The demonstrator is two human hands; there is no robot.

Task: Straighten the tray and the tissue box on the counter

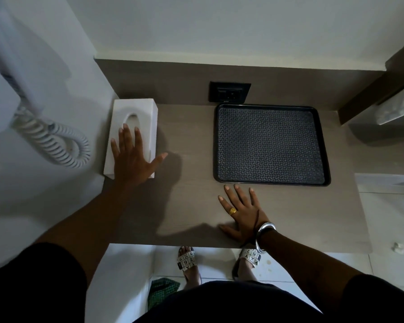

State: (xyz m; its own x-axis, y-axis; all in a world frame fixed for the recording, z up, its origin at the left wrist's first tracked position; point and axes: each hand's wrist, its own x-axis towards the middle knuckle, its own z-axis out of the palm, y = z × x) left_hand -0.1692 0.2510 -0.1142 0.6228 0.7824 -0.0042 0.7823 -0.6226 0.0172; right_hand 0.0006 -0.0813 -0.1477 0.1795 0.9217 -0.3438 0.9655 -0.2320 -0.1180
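Tissue box point(135, 117) under left hand point(131, 159), tray point(271, 143) beyond right hand point(243, 213)

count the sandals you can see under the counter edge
2: one sandal on the floor just below the counter's front edge, left of centre; the other sandal to its right, partly hidden behind the right hand's wrist.

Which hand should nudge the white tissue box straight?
Probably the left hand: it lies flat on the tissue box. The right hand rests on the counter near the tray.
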